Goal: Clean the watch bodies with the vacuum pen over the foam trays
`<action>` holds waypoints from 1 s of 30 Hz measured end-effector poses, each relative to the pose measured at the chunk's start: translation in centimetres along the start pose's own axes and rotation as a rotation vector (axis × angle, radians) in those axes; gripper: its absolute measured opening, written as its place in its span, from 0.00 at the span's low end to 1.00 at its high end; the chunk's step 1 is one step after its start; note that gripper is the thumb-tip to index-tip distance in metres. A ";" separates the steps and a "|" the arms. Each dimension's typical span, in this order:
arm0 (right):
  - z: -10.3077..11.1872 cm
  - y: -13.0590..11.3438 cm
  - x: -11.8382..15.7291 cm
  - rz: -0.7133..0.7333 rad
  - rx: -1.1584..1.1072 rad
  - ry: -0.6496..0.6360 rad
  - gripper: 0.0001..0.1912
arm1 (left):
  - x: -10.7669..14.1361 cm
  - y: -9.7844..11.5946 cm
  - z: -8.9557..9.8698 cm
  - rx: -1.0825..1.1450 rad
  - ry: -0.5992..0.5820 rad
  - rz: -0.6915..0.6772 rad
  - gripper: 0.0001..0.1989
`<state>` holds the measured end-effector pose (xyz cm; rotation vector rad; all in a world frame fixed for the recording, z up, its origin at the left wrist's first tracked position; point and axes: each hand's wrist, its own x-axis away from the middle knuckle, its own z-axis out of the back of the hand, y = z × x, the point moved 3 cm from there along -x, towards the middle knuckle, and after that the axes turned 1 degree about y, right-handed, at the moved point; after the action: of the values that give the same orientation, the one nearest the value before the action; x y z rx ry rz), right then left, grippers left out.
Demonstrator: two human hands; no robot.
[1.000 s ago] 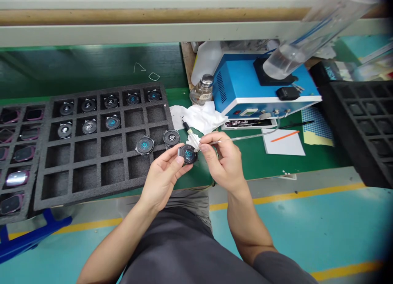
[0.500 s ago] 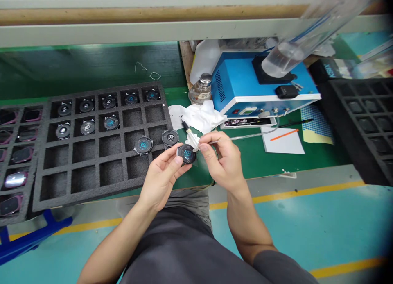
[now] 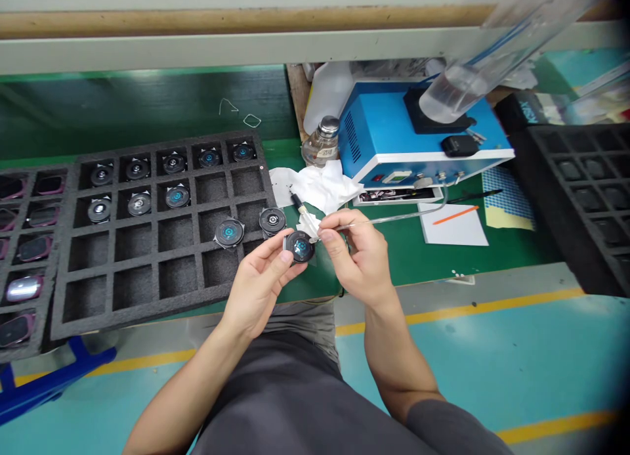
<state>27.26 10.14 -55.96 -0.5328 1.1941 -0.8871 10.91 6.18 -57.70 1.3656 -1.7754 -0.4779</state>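
Between thumb and fingers, my left hand point(image 3: 263, 281) grips a round black watch case point(image 3: 301, 246) by its rim, back side with the sensor facing up. A thin clear tube point(image 3: 394, 218) runs from the blue machine point(image 3: 408, 113) into my right hand point(image 3: 359, 255), which is closed on it in a pinch. The tube's small tip is at the right edge of the case; whether it touches cannot be made out. Two more round watch cases, one with a blue-lit sensor point(image 3: 229, 232) and one grey point(image 3: 272, 221), rest on the near right part of the foam tray point(image 3: 180, 243).
Several round watch cases fill the tray's far compartments. A second tray point(image 3: 37, 212) with purple-edged watches adjoins on the left. Beyond my hands are white tissue point(image 3: 322, 186), a pen-like tool point(image 3: 300, 204) and a glass bottle point(image 3: 322, 143). Paper with an orange stick point(image 3: 455, 215) lies right.
Both hands, the watch case and the tube tip stay almost in place. The view has shifted very slightly.
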 end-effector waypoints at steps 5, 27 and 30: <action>0.0 0.0 -0.1 0.004 0.011 0.001 0.04 | 0.0 0.1 0.0 -0.012 0.006 0.003 0.17; 0.0 0.1 0.0 -0.004 0.027 -0.006 0.04 | 0.1 0.1 -0.1 -0.010 0.007 0.002 0.17; 0.0 0.0 0.0 0.008 0.014 -0.004 0.04 | 0.0 0.1 -0.1 -0.011 0.007 0.000 0.17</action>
<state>27.31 10.15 -55.98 -0.5174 1.1851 -0.8866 10.91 6.19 -57.59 1.3574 -1.7650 -0.4821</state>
